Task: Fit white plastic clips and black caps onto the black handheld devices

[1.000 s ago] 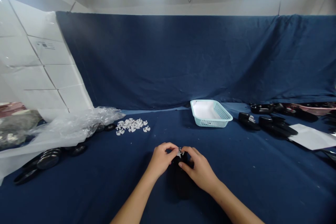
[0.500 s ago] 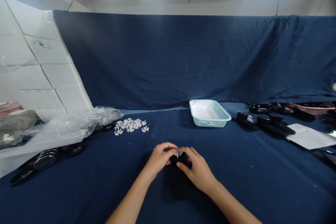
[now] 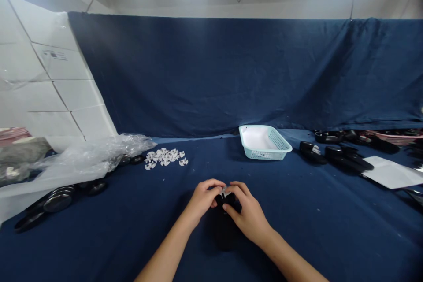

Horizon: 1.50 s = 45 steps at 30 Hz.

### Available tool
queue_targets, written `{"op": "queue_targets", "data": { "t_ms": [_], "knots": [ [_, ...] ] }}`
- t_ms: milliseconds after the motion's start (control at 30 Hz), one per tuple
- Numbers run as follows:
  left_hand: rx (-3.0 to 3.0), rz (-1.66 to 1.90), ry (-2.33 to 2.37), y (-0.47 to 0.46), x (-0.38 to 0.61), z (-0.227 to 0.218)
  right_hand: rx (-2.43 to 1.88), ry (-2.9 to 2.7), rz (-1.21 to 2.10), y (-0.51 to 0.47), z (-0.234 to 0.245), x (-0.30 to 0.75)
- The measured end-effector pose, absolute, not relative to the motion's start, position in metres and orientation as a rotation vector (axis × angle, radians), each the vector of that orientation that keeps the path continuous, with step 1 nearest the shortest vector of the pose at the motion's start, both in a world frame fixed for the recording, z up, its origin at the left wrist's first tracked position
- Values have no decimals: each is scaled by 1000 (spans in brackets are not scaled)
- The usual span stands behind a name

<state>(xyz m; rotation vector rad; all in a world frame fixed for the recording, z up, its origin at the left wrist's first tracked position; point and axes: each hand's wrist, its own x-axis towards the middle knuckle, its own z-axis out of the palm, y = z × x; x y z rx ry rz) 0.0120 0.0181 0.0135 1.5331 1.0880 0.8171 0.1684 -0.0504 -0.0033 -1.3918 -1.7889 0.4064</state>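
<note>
My left hand (image 3: 205,196) and my right hand (image 3: 247,209) meet over a black part (image 3: 228,199) low in the middle of the view. Between the fingertips of both hands sits a small white plastic piece (image 3: 224,191), at the top of the black part. The left thumb and index finger pinch the white piece from its left side. My right index finger touches it from the right, while the right thumb rests lower, against the black part. A dark, long shape (image 3: 224,233) extends below toward me; its outline blends into the blue cloth.
A pile of small white pieces (image 3: 163,157) lies left of centre. Behind the hands stands a light blue basket (image 3: 280,155). Black parts (image 3: 312,153) and a white sheet (image 3: 393,172) lie at right. Clear plastic film (image 3: 109,152) and round black parts (image 3: 57,200) are at left.
The hands stay at nearly the same spot. The right index finger has shifted slightly over the white piece, and the white piece appears a little differently turned.
</note>
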Motion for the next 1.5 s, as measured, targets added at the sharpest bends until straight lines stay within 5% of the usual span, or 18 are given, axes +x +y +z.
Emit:
{"op": "queue_targets", "data": {
  "t_ms": [1500],
  "knots": [
    [1331, 968, 1114, 15, 17, 8, -1343, -1953, 264, -53, 1, 168]
  ]
}}
